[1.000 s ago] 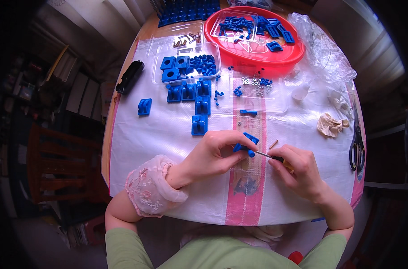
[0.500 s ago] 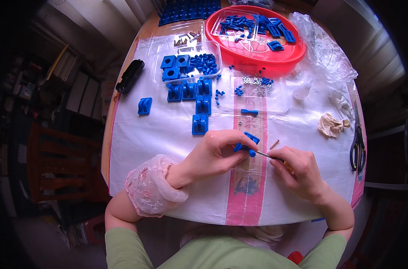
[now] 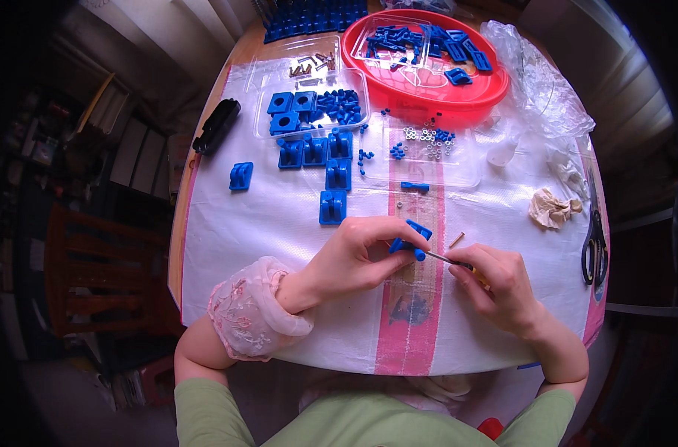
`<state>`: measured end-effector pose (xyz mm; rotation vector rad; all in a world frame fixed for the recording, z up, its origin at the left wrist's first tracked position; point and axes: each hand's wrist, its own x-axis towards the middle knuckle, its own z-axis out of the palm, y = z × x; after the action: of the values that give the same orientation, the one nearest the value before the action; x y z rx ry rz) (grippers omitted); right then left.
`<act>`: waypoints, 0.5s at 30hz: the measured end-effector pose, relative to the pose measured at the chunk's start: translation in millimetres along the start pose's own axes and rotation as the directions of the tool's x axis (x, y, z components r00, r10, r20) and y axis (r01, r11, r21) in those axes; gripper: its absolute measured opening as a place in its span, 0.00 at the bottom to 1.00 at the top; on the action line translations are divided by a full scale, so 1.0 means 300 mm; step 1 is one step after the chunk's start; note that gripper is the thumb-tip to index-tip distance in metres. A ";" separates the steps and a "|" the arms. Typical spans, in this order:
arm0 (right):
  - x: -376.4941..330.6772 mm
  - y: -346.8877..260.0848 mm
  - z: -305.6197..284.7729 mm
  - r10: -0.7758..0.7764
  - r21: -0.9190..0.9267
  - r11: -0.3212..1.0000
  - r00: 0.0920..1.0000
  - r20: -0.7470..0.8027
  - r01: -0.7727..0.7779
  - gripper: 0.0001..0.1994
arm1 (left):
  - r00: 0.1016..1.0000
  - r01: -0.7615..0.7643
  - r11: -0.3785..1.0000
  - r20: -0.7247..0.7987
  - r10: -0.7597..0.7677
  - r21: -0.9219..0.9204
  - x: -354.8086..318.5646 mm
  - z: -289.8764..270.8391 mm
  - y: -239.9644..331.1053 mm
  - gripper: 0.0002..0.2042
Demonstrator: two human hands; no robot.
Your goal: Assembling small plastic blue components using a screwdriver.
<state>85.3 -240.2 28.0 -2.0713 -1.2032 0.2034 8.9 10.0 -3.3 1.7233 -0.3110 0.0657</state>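
Blue plastic assembly [image 3: 418, 226], held just above the near middle of the covered table, over the pink-edged stripe [image 3: 410, 350] of the white sheet [image 3: 339, 320]. The left hand [image 3: 354, 252] grips it from the left, thumb below and forefinger above, with a narrow gap between the two digits; the remaining fingers are largely hidden behind. A rounded blue peg [image 3: 418, 255] projects from the assembly toward the wearer, beside the thumb tip. The right hand [image 3: 497, 279] is curled around the handle of a screwdriver [image 3: 439, 258], thumb and forefinger pinched near the base of the shaft. The metal shaft points left to the assembly, beside the peg; its exact point of contact is too small to make out. Just beyond the right hand lies a loose screw [image 3: 456, 240], touched by neither hand. Farther from the wearer are a small pale nut [image 3: 399, 205] and a narrow blue piece [image 3: 414, 187]. Left of these, near the left hand, stands a blue bracket [image 3: 332, 207] on a square base.
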 end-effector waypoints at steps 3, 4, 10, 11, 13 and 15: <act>0.001 0.002 0.003 -0.014 -0.012 1.000 1.000 -0.010 0.013 0.09 | 0.999 0.043 0.995 -0.006 -0.043 -0.091 -0.004 0.006 -0.008 0.10; 0.000 0.003 0.005 -0.028 -0.033 0.999 0.999 -0.018 0.027 0.09 | 0.998 0.061 0.989 -0.009 -0.063 -0.136 -0.005 0.008 -0.011 0.10; -0.006 -0.004 0.012 -0.106 -0.173 0.981 0.991 -0.079 0.091 0.11 | 0.968 0.247 0.931 0.038 -0.246 -0.270 -0.006 -0.005 0.013 0.12; -0.005 -0.005 0.016 -0.114 -0.168 0.981 0.988 -0.099 0.097 0.12 | 0.968 0.247 0.932 0.030 -0.248 -0.265 -0.005 -0.004 0.015 0.12; -0.006 -0.006 0.020 -0.054 -0.050 0.998 0.993 -0.106 0.049 0.12 | 0.968 0.245 0.935 0.016 -0.250 -0.256 -0.004 -0.001 0.019 0.12; -0.008 -0.002 0.020 -0.025 0.007 1.000 0.994 -0.102 0.026 0.12 | 0.967 0.252 0.935 0.020 -0.256 -0.250 -0.005 -0.003 0.018 0.12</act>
<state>80.8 -238.9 23.4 -2.0329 -1.1640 0.0891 6.3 10.4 1.6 1.4971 -0.0797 -0.1470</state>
